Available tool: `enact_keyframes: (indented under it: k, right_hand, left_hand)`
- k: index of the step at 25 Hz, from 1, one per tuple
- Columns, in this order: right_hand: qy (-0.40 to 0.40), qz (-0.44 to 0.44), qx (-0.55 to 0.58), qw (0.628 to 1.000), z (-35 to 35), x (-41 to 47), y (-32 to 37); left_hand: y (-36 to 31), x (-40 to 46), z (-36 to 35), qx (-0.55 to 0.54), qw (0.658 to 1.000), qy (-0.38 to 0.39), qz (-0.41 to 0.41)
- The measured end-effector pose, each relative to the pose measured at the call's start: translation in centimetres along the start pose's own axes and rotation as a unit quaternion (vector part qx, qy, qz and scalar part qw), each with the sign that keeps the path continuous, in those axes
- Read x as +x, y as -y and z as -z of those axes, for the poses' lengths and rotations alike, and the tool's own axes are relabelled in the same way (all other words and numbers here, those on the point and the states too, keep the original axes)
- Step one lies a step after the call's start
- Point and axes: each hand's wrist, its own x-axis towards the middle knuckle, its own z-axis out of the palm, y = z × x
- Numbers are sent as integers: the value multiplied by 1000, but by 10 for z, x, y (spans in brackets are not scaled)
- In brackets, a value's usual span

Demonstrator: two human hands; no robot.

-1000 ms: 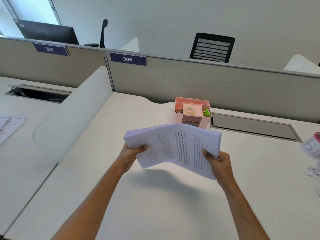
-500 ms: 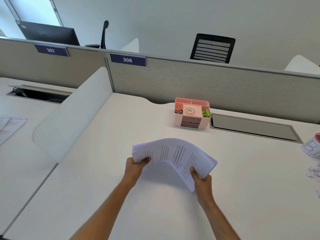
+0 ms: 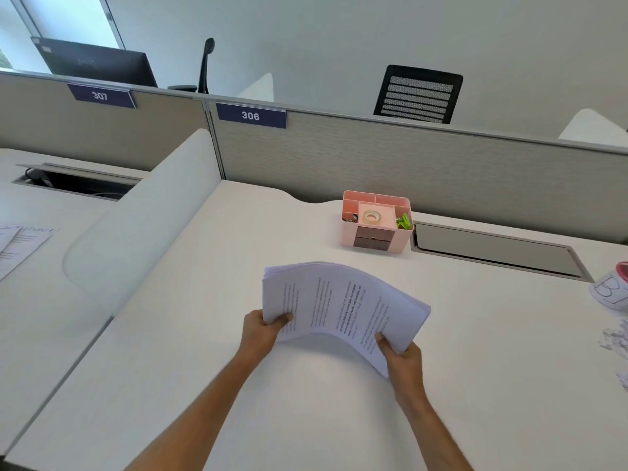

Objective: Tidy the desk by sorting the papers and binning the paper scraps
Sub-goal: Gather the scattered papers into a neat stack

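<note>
Left hand [image 3: 261,329] and right hand [image 3: 402,356] grip arched paper stack [image 3: 339,307], text blurred; paper scraps [image 3: 616,341] cut off at right edge.

Head view — down over desk [image 3: 204,334]

A stack of white printed papers [image 3: 343,307] carries lines of black text. At its one o'clock, a pink plastic organiser [image 3: 375,222] has brown drawers and green clips [image 3: 403,222]; the surface [image 3: 204,334] is plain white.
</note>
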Motion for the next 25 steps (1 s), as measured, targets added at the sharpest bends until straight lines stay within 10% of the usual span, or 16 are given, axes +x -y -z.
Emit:
enact_keyframes:
  k: [5, 9, 12, 16, 20, 25]
  right_hand:
    - [-162, 133, -121, 970, 17, 17, 60]
    - [34, 329, -350, 876, 22, 27, 123]
    - [171, 302, -438, 829, 9, 25, 154]
    - [197, 270, -413, 847, 1, 22, 166]
    - [170, 271, -310, 895, 2, 21, 151]
    - [147, 144, -112, 972, 7, 23, 118]
  left_hand:
    - [-30, 7, 19, 128, 980, 39, -145]
    - [-72, 5, 29, 217, 940, 87, -250]
    - [-105, -4, 29, 263, 899, 103, -335]
    - [-134, -14, 32, 308, 852, 103, -410]
    - [-146, -4, 46, 271, 909, 117, -293]
    - [-131, 2, 55, -83, 965, 215, -125]
